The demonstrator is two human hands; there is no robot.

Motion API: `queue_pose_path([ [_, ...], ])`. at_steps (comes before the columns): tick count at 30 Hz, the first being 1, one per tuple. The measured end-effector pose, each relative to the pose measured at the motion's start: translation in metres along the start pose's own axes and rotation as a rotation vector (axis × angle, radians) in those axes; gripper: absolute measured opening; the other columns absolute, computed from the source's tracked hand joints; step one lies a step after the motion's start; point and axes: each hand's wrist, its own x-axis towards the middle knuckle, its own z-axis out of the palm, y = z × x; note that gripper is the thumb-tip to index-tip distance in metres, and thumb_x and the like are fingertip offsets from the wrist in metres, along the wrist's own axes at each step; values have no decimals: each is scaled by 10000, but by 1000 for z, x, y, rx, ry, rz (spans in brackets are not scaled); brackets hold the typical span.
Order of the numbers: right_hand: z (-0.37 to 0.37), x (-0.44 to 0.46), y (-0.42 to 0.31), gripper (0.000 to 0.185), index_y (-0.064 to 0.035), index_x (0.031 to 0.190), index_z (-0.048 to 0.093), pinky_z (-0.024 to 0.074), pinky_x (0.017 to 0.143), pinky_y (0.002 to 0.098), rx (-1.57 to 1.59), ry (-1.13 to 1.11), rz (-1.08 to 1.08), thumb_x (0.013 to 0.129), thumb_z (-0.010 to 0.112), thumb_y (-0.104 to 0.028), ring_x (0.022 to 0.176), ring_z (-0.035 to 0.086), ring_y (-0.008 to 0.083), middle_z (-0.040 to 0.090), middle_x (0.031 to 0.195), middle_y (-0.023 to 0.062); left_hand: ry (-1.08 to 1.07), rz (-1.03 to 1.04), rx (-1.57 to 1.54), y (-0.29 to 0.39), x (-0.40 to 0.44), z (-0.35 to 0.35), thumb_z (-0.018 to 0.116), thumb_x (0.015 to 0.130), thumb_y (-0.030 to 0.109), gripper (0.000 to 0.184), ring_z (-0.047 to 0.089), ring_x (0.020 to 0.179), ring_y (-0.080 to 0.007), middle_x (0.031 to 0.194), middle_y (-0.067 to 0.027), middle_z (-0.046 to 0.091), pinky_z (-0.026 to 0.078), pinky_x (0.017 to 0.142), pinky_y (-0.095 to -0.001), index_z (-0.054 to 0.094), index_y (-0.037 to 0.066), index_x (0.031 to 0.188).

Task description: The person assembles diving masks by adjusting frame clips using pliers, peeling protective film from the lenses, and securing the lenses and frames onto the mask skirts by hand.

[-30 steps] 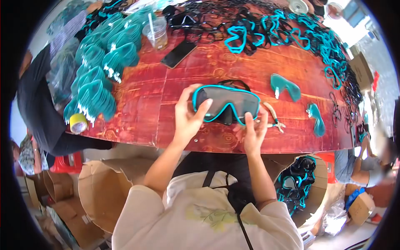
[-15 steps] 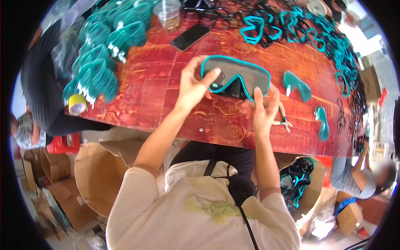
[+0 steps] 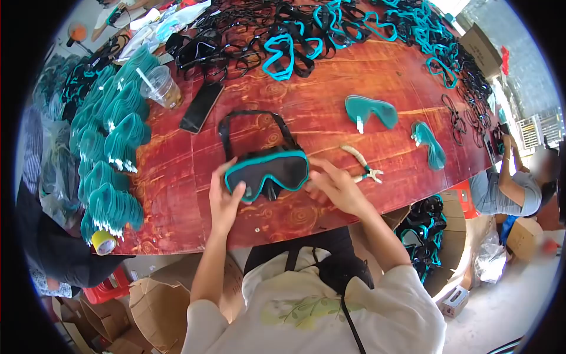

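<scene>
A diving mask [image 3: 280,158] with a teal rim, dark lens and black strap is above the red table in front of me. My left hand [image 3: 224,197] grips its left side, thumb over the front of the lens. My right hand [image 3: 339,186] is at the mask's right edge, fingers apart and partly bent; whether a fingertip touches the rim is unclear. The strap loops out behind the mask on the far side. Just right of my right hand lie pliers [image 3: 367,169] with a pale handle.
Teal lens pieces [image 3: 371,112] and a smaller stack [image 3: 429,146] lie to the right. Stacked teal lenses [image 3: 115,206], yellow tape [image 3: 104,242], a phone [image 3: 201,107] and a plastic cup [image 3: 162,88] are left. Frames and straps cover the back. A box of masks [image 3: 451,236] stands below; another person sits right.
The view has shifted, and the mask has come lower, nearer the table's front edge, its strap now showing behind. My right hand has loosened from the mask's right side; my left keeps hold.
</scene>
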Motion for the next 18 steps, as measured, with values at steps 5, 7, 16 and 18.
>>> queue_pose_path([
  [5,-88,0,14,207,-11,1099,620,520,623,306,-520,505,-215,909,629,-91,725,672,221,686,857,125,18,21,19,3,-13,4,619,897,36,539,491,1235,-227,1445,-186,396,413,1038,-331,373,-34,1372],
  [7,-127,18,19,274,-21,1079,621,519,746,402,-753,638,-317,815,689,-50,894,641,339,667,1013,162,15,29,95,-1,-12,7,599,909,34,554,490,1239,-230,1465,-187,373,427,1031,-334,345,-40,1396],
  [16,-154,87,0,346,-84,1146,614,435,912,466,-1099,415,-395,807,680,-109,1102,545,355,604,1152,127,112,163,199,-6,-18,13,572,948,177,588,516,1214,-263,1486,-215,342,437,1012,-372,316,-76,1413],
  [18,-147,122,1,332,-83,1165,608,465,872,452,-983,312,-565,841,655,-135,1055,585,352,630,1103,131,135,163,192,-7,-18,9,536,965,202,560,514,1217,-267,1490,-220,337,428,1017,-382,326,-70,1408],
])
